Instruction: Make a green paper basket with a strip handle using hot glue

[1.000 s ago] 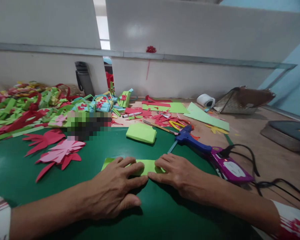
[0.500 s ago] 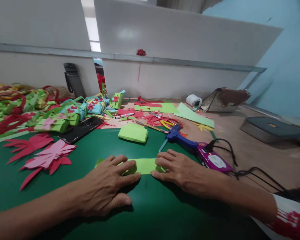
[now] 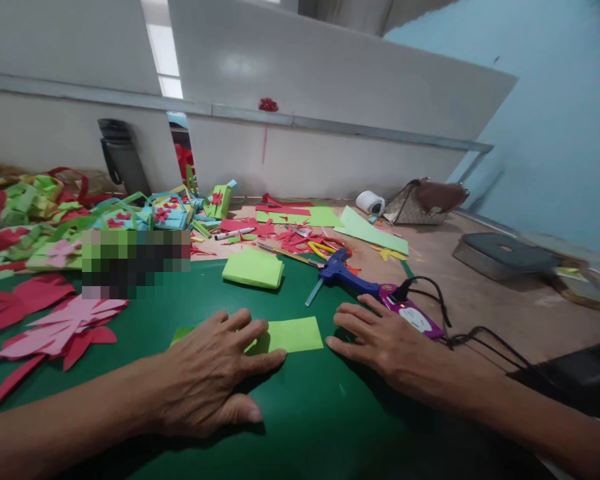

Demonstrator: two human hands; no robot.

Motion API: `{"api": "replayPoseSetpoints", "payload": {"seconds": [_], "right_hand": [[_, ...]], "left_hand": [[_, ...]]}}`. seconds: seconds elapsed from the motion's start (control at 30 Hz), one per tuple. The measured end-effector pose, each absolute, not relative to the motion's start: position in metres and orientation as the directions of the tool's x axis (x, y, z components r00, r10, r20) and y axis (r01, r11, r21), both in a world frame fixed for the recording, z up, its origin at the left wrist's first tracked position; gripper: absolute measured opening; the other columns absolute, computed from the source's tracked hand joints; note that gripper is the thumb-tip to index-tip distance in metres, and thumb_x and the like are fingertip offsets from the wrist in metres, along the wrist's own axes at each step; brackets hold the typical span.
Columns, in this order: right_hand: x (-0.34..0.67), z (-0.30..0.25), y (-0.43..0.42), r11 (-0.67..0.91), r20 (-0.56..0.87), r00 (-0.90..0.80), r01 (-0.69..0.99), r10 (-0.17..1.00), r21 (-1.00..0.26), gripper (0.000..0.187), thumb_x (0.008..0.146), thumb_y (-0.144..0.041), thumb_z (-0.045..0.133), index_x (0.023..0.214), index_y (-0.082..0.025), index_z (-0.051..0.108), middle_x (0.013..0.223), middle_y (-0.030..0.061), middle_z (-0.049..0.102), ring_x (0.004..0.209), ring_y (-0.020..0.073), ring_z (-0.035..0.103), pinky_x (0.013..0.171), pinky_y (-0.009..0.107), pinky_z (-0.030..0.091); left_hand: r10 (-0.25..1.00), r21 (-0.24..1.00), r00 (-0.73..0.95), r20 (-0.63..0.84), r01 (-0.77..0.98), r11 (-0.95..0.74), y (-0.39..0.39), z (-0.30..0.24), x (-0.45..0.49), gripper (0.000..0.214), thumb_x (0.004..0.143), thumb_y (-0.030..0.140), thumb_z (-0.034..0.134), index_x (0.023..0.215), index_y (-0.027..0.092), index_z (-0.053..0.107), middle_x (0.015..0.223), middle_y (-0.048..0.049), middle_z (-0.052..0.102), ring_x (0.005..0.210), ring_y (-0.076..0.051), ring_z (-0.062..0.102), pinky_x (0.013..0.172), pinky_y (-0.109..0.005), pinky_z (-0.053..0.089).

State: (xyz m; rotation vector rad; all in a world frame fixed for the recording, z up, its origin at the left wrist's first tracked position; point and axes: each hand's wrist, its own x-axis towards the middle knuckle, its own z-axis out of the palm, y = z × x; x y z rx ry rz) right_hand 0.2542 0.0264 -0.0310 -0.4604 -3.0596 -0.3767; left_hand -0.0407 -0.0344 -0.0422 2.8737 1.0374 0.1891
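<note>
A light-green paper strip [image 3: 300,335] lies flat on the green mat [image 3: 300,427]. My left hand [image 3: 213,377] rests over the strip's left part with fingers spread, covering its middle and pressing it down. Just past the strip's right end, my right hand [image 3: 380,343] is apart from it, fingers stretched out and holding nothing. Beyond the strip sits a folded stack of light-green paper [image 3: 253,269]. A blue glue gun [image 3: 343,273] with a clear glue stick lies beyond my right hand, beside a purple power block [image 3: 413,313] with a black plug.
Pink and red paper cutouts [image 3: 70,323] lie at left, near a heap of small paper bags [image 3: 45,213]. Red scraps, a marker [image 3: 234,233] and yellow-handled scissors [image 3: 320,249] lie behind. Black cables [image 3: 500,343] run right. A grey bottle [image 3: 125,160] stands at the back left.
My right hand has lifted off the strip and moved right, uncovering its right end. My left hand stays on the strip. The whole view has shifted slightly.
</note>
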Motion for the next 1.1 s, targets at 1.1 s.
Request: {"api": "replayPoseSetpoints", "payload": {"seconds": [1.1], "right_hand": [[0.213,-0.06,0.045,0.991,0.242,-0.961,0.134,0.136,-0.026,0.038,0.078,-0.004,0.04,0.104,-0.025,0.058,0.09,0.0043,0.063,0.079,0.0206,0.057,0.079,0.038,0.035]], "left_hand": [[0.774,0.08,0.629,0.072,0.77,-0.633,-0.073,-0.033,-0.139,0.038,0.094,0.045,0.034,0.115,0.026,0.059,0.121,-0.0108,0.051,0.112,-0.03,0.043,0.096,-0.047,0.037]]}}
